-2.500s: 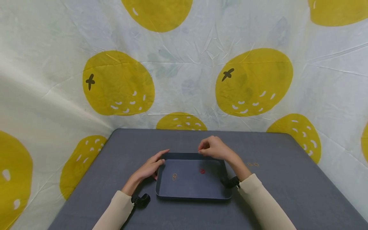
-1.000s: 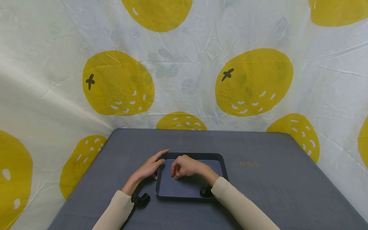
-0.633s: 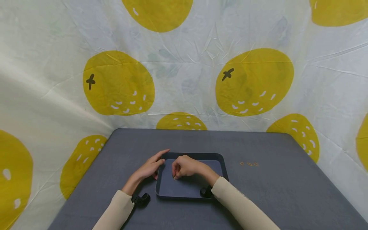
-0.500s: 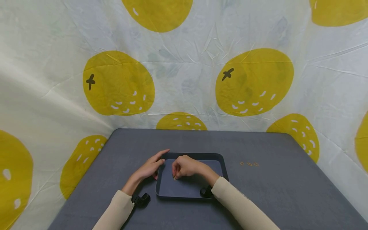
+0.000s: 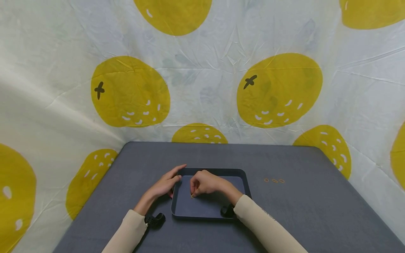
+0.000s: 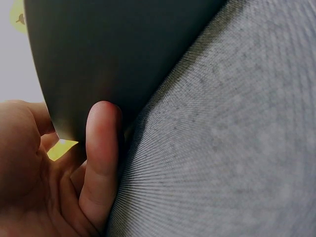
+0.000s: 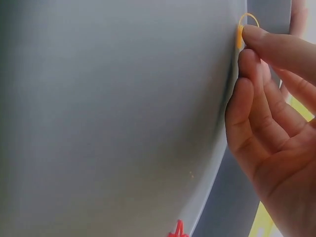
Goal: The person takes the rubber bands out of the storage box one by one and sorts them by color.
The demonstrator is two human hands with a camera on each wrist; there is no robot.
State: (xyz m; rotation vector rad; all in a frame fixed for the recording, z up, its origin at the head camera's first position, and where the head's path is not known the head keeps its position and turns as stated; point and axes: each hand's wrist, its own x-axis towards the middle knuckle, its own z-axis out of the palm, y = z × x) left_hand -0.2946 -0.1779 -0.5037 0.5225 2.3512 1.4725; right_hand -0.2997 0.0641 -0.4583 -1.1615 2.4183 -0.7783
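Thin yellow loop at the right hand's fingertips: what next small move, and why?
Probably lift the thin yellow loop clear of the dark grey rectangular tray and rightward: the right hand pinches it, the left hand rests against the tray's left end, and three similar loops lie on the grey table to the right.

The left hand (image 5: 164, 183) blocks the left wall of the dark blue-grey rectangular tray (image 5: 212, 218); the right hand (image 5: 205, 182) and right forearm cross over the tray's middle and right side. A hand could enter over the far right corner. Farther right, the grey desk (image 5: 303, 211) gives passage in front of and behind three small orange loops (image 5: 274, 181). A white sheet printed with yellow fruit (image 5: 202, 98) closes the far side.
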